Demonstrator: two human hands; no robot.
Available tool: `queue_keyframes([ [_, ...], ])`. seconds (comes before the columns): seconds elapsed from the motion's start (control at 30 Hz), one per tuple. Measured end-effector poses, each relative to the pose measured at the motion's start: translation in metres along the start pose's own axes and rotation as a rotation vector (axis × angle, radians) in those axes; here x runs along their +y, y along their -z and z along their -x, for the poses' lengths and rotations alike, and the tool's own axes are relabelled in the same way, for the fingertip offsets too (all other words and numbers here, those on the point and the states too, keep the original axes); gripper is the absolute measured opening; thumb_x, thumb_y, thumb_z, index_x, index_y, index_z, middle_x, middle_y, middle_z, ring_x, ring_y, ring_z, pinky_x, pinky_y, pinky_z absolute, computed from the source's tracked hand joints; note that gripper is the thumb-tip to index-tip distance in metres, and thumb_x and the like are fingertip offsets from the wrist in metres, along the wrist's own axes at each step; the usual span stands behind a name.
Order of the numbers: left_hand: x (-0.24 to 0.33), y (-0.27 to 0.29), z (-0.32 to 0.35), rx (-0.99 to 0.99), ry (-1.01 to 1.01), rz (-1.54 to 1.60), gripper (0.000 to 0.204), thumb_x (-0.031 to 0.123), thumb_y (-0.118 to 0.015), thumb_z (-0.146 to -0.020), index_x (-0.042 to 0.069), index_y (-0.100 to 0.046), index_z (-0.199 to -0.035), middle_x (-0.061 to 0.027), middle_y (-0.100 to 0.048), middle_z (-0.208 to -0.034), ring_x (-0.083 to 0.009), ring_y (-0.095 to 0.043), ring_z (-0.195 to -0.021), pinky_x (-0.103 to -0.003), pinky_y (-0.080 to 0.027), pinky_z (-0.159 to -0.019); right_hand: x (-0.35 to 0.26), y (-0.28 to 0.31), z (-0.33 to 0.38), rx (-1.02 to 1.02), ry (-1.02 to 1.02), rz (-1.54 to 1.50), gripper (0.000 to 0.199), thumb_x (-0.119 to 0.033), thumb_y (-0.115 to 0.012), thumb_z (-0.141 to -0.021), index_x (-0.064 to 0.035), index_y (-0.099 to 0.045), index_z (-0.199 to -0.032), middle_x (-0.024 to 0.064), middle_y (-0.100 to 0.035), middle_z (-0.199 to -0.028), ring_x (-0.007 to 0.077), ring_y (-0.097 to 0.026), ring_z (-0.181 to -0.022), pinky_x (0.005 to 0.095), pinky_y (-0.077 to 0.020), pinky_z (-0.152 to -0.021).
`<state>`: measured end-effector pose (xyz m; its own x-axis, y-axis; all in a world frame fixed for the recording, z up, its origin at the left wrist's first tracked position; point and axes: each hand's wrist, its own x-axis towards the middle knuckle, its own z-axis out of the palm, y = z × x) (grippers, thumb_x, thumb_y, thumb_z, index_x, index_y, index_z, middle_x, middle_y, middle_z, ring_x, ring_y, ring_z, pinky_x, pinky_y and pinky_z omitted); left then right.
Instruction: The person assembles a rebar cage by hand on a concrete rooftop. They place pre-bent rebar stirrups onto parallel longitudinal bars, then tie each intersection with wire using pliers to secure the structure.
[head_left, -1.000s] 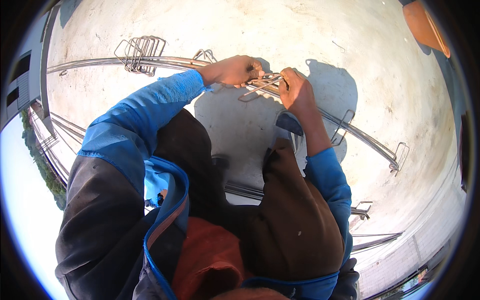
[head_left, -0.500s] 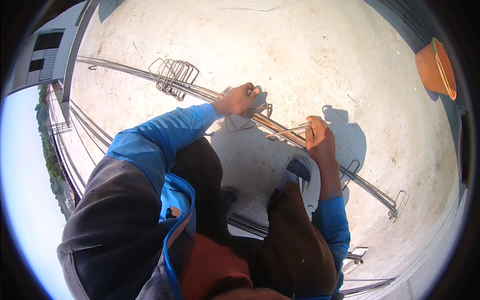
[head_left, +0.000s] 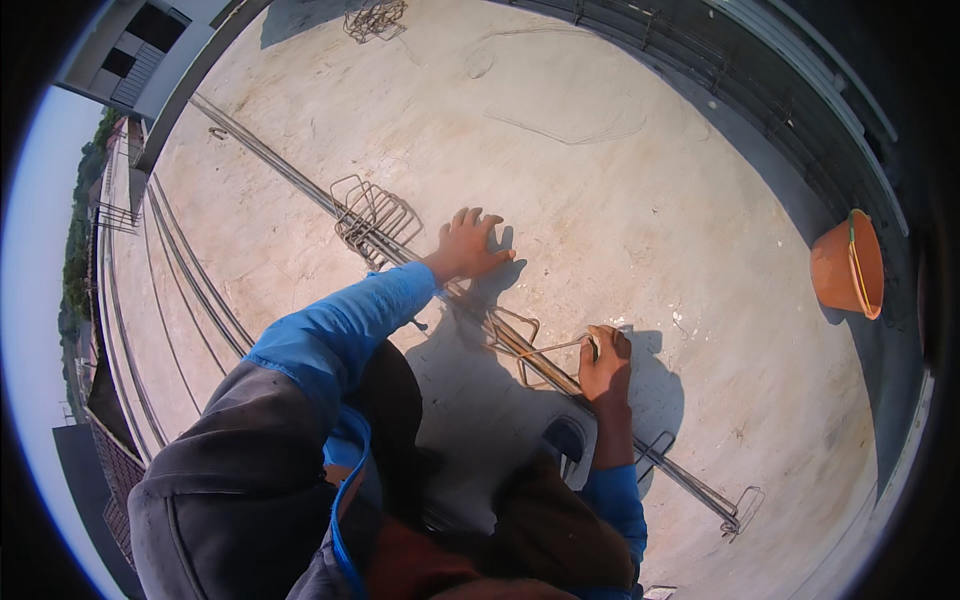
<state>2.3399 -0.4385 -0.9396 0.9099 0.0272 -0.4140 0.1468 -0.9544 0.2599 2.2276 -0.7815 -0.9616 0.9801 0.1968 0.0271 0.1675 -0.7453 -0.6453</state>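
While the concrete slab carries a rebar bundle from near its far-left edge, the left hand spreads empty and the right hand pinches a steel stirrup over that bundle, probably light, stiff, best held along a side.

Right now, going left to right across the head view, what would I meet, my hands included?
Building, cluster of bent wire loops, your left hand, your right hand, rightmost wire loop, orange bucket.
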Motion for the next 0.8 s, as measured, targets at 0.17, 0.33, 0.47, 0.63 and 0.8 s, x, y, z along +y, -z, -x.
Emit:
queue_keyframes([
  [0.17, 0.006, 0.031, -0.086, 0.036, 0.307, 0.050, 0.108, 0.081, -0.067, -0.085, 0.027, -0.027, -0.169, -0.0229, -0.010, -0.177, -0.0480, 0.002, -0.163, -0.082, -0.007, -0.119, 0.010, -0.005, -0.070, 0.014, 0.063, -0.007, 0.024, -0.012, -0.069, -0.096, -0.0054, -0.070, -0.119, 0.0183, -0.068, -0.122, 0.0391, -0.059, -0.118, 0.0489, -0.0498, -0.104],
  [0.33, -0.010, -0.002, -0.188, 0.555, 0.415, 0.086, 0.091, 0.073, -0.046, -0.101, 0.019, -0.024, -0.170, -0.0246, -0.009, -0.177, -0.0472, 0.003, -0.163, -0.082, 0.003, -0.119, 0.010, -0.017, -0.176, 0.056, 0.203, -0.029, 0.022, -0.008, -0.070, -0.096, -0.0070, -0.072, -0.117, 0.0155, -0.069, -0.123, 0.0370, -0.061, -0.117, 0.0472, -0.0518, -0.101],
  [0.47, -0.004, -0.028, -0.205, 0.644, 0.419, 0.001, 0.083, 0.067, -0.039, -0.104, 0.015, -0.030, -0.168, -0.0274, -0.017, -0.174, -0.0485, -0.003, -0.163, -0.078, 0.003, -0.122, 0.020, -0.036, -0.286, 0.134, 0.373, 0.025, 0.020, -0.003, -0.072, -0.092, -0.0060, -0.075, -0.112, 0.0134, -0.071, -0.118, 0.0347, -0.063, -0.114, 0.0453, -0.0539, -0.099],
  [0.63, 0.016, -0.009, -0.211, 0.510, 0.451, 0.020, 0.085, 0.066, -0.040, -0.103, 0.014, -0.027, -0.170, -0.0262, -0.013, -0.176, -0.0466, 0.001, -0.163, -0.075, 0.005, -0.123, -0.009, -0.075, -0.409, 0.029, 0.388, 0.256, 0.026, -0.014, -0.072, -0.095, -0.0054, -0.070, -0.120, 0.0142, -0.062, -0.135, 0.0336, -0.053, -0.133, 0.0478, -0.0455, -0.113],
  [0.8, 0.013, 0.005, -0.212, 0.448, 0.477, 0.018, 0.084, 0.064, -0.043, -0.103, 0.015, -0.026, -0.170, -0.0250, -0.011, -0.176, -0.0459, 0.003, -0.164, -0.074, 0.009, -0.123, -0.008, -0.110, -0.462, -0.024, 0.646, 0.374, 0.017, -0.017, -0.067, -0.099, -0.0060, -0.067, -0.113, 0.0146, -0.065, -0.129, 0.0306, -0.060, -0.127, 0.0468, -0.0468, -0.109],
])
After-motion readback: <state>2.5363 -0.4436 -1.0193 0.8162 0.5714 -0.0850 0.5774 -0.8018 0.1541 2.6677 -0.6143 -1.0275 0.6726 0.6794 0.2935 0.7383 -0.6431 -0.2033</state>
